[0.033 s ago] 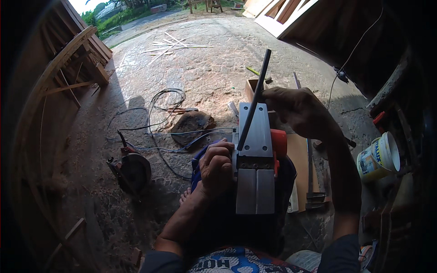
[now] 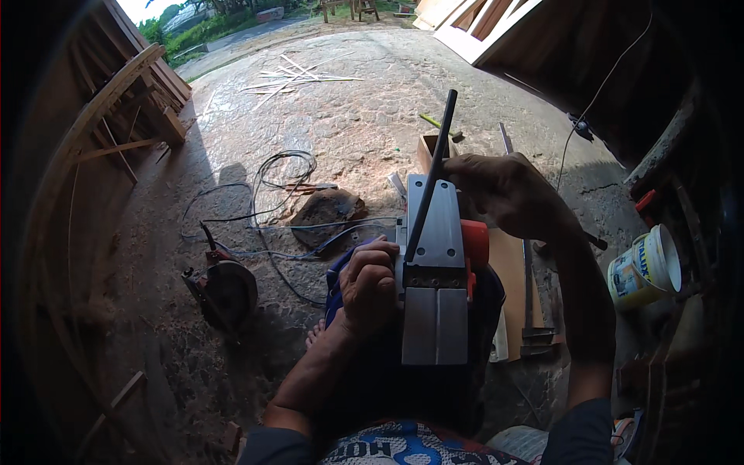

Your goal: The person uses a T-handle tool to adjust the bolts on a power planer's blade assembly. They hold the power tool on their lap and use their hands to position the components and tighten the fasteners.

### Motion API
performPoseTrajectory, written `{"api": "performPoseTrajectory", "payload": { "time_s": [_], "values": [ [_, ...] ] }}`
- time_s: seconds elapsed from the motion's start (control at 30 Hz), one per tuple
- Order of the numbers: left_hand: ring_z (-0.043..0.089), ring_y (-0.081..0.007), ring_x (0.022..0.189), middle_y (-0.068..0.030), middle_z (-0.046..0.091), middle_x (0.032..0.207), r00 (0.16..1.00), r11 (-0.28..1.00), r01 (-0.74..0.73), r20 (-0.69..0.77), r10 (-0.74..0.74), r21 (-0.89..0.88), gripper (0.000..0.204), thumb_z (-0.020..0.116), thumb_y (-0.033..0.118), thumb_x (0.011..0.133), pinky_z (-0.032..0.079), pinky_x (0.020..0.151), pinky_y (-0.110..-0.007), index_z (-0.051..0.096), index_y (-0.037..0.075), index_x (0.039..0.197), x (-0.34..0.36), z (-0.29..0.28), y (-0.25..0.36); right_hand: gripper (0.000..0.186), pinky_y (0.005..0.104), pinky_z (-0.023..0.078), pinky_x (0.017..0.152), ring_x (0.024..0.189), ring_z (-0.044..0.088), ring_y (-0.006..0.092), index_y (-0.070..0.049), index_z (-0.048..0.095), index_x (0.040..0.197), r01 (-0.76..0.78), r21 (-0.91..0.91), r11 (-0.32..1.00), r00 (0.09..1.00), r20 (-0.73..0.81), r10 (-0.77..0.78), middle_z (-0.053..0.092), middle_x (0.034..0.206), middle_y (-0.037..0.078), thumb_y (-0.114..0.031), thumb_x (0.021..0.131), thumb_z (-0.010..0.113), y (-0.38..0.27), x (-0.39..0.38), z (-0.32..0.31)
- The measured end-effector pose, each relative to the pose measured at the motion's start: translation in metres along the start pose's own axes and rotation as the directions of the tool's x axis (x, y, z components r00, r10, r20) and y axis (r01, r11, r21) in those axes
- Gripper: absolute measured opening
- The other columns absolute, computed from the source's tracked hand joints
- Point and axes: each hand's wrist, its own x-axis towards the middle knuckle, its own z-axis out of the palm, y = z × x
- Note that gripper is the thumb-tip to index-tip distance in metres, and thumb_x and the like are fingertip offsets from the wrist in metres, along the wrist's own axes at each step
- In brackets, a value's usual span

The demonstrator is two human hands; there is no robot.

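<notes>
An electric hand planer (image 2: 443,225) rests upside down on my lap, its metal sole facing up and an orange-red part of its body showing on the right. My left hand (image 2: 367,283) is closed on the planer's left side. A long, thin dark bar (image 2: 431,183) lies slantwise over the far sole plate. Its lower end is by the slot between the two plates, while the upper end sticks out past the planer. My right hand (image 2: 511,194) pinches this bar near its middle; the thumb is partly hidden. Whether the bar is a file I cannot tell.
A circular saw (image 2: 225,291) stands on the rough floor to the left, near coiled cables (image 2: 285,167) and a dark block (image 2: 329,215). Right of me are a wooden board (image 2: 511,287), clamp-like metal bars (image 2: 537,341) and a tipped white bucket (image 2: 643,267). Thin wood strips (image 2: 298,79) lie farther off.
The bar has slid slightly down and toward me across the planer's sole, and my right hand has shifted a little with it. My left hand and the planer stay put.
</notes>
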Motion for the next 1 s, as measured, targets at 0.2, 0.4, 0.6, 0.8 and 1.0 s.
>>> {"api": "performPoseTrajectory", "payload": {
  "time_s": [0.2,0.4,0.6,0.8,1.0],
  "values": [
    [0.065,-0.0250,0.096,-0.0142,0.061,0.096,1.000,1.000,-0.027,0.008,0.027,0.000,0.013,0.054,0.001,0.093,0.054,0.094,-0.042,0.049,0.002,0.080,0.001,-0.003,-0.001,0.029,0.0365,0.058,0.086,0.095,0.073,0.0264,-0.005,0.069,0.121,-0.067,0.004,0.998,0.991,0.120,0.066,0.072,0.111,0.016,-0.006,0.093,0.063,0.000,-0.003,0.007],
    [0.064,-0.0250,0.095,-0.0148,0.061,0.096,1.000,1.000,-0.024,0.007,0.024,0.010,0.014,0.053,0.000,0.093,0.054,0.094,-0.041,0.048,0.002,0.080,0.000,-0.003,-0.001,0.029,0.0362,0.059,0.084,0.093,0.074,0.0263,-0.006,0.070,0.120,-0.031,-0.001,1.000,0.994,0.102,0.031,0.072,0.111,0.015,-0.007,0.091,0.066,0.004,-0.004,0.010],
    [0.064,-0.0248,0.095,-0.0152,0.062,0.097,0.999,0.999,-0.030,0.018,0.030,0.028,0.014,0.054,-0.001,0.092,0.054,0.093,-0.039,0.047,0.002,0.080,-0.001,-0.003,-0.002,0.030,0.0357,0.059,0.083,0.091,0.074,0.0279,-0.006,0.069,0.121,-0.064,-0.089,0.994,0.982,0.171,0.079,0.072,0.109,0.016,-0.009,0.091,0.066,-0.003,-0.004,0.007],
    [0.065,-0.0239,0.093,-0.0153,0.063,0.096,0.999,0.998,-0.035,0.011,0.035,0.051,0.015,0.054,-0.003,0.091,0.054,0.090,-0.037,0.047,0.003,0.080,-0.001,-0.002,-0.002,0.033,0.0369,0.059,0.079,0.085,0.074,0.0271,-0.007,0.067,0.124,-0.076,-0.044,0.996,0.984,0.156,0.082,0.073,0.105,0.017,-0.009,0.091,0.067,-0.007,-0.005,0.005],
    [0.065,-0.0230,0.092,-0.0135,0.063,0.096,1.000,0.997,-0.018,0.010,0.017,0.077,0.015,0.056,-0.002,0.091,0.054,0.087,-0.035,0.048,0.003,0.080,-0.002,-0.002,-0.001,0.027,0.0344,0.057,0.070,0.076,0.072,0.0202,-0.004,0.067,0.122,0.019,-0.024,1.000,0.999,0.042,-0.018,0.073,0.091,0.016,-0.010,0.096,0.062,0.004,-0.012,0.011]
  ]
}}
